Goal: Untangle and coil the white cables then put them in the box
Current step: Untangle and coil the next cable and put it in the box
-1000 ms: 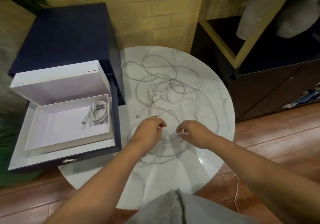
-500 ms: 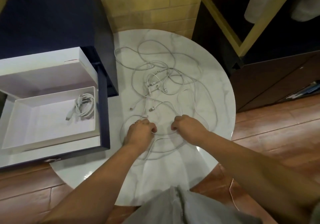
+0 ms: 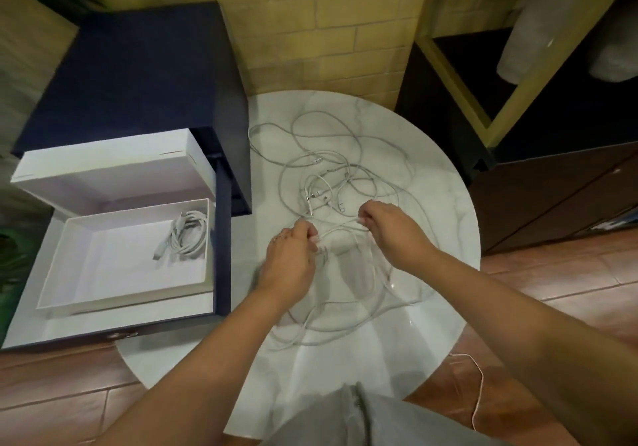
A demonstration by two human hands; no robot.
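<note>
On the round marble table (image 3: 345,369): white cables (image 3: 331,176), one loose tangle. Left hand (image 3: 290,259) and right hand (image 3: 390,228), near each other at the tangle's near side, each pinch a strand in curled fingers. Step, as judged: untangling. Next move calls for drawing one strand clear, then coiling it. Box (image 3: 121,302), open, left of the hands, holds one coiled cable (image 3: 188,237).

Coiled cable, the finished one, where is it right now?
In the head view the coiled cable lies at left, in the far right corner of the open white box, beside the marble table.
</note>
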